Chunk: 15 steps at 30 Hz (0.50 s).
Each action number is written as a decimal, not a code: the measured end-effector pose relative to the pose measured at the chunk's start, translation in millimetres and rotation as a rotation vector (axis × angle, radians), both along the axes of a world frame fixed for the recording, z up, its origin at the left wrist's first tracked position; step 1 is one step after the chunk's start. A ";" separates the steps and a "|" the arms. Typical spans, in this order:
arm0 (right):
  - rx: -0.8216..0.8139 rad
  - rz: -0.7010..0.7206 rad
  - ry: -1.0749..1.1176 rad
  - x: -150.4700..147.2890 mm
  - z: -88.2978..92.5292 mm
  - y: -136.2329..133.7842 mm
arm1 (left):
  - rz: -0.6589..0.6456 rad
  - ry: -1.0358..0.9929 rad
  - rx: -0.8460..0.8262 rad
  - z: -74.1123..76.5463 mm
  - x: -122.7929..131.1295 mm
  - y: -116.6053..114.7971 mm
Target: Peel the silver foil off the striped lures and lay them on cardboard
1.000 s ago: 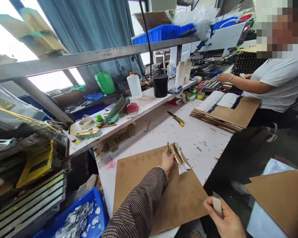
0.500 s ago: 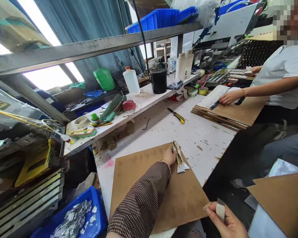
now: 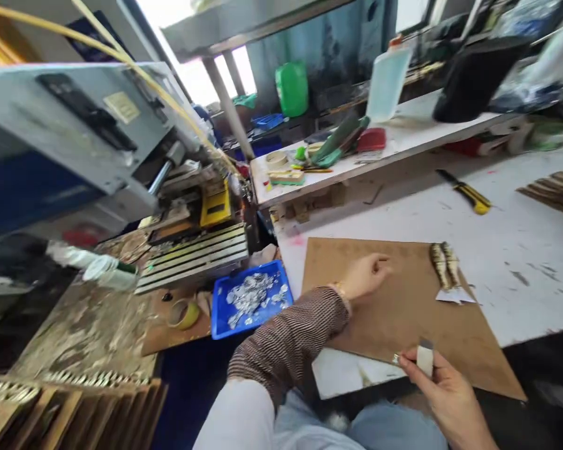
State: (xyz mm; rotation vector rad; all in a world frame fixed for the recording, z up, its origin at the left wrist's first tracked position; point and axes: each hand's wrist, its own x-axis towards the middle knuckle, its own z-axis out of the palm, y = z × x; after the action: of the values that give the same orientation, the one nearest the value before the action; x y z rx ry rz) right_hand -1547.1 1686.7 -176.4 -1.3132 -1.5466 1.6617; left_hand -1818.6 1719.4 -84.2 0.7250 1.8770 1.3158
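Two slim fish-shaped pieces (image 3: 443,265), mottled cream and brown, lie side by side near the far right corner of a brown cardboard sheet (image 3: 394,312). A scrap of white paper (image 3: 455,296) sits under their lower ends. My left hand (image 3: 368,276), in a checked brown sleeve, hovers over or rests on the sheet's middle, holding nothing, with its fingers loosely curled. It is well left of the pieces. My right hand (image 3: 445,387), at the sheet's near edge, pinches a small white strip (image 3: 425,360) with a dark top edge.
A blue tray of silvery flakes (image 3: 251,299) stands left of the sheet, beside a slotted metal press bed (image 3: 192,259). A yellow utility knife (image 3: 466,192) lies on the white, paint-flecked bench (image 3: 520,262). Behind it runs a shelf (image 3: 380,147) holding bottles, tape and tools.
The view has swung left. My left hand has let go of the fish-shaped pieces and moved left, leaving them on the sheet. My right hand still holds the white strip.
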 end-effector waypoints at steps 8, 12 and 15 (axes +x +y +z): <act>0.184 0.419 0.117 -179.6 36.5 -35.4 | 0.239 0.360 0.030 45.7 -86.6 -205.1; 0.272 0.431 0.128 -250.4 32.1 -27.3 | 0.374 0.293 0.001 37.1 -87.3 -283.1; 0.347 0.450 0.085 -275.2 23.6 -24.6 | 0.432 0.225 -0.021 29.1 -78.1 -318.3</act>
State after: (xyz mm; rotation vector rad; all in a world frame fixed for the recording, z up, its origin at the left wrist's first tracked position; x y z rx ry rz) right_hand -1822.3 1662.2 -152.7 -0.7426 -2.0720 1.5713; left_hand -1896.7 1401.1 -55.0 0.4865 2.3180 1.5224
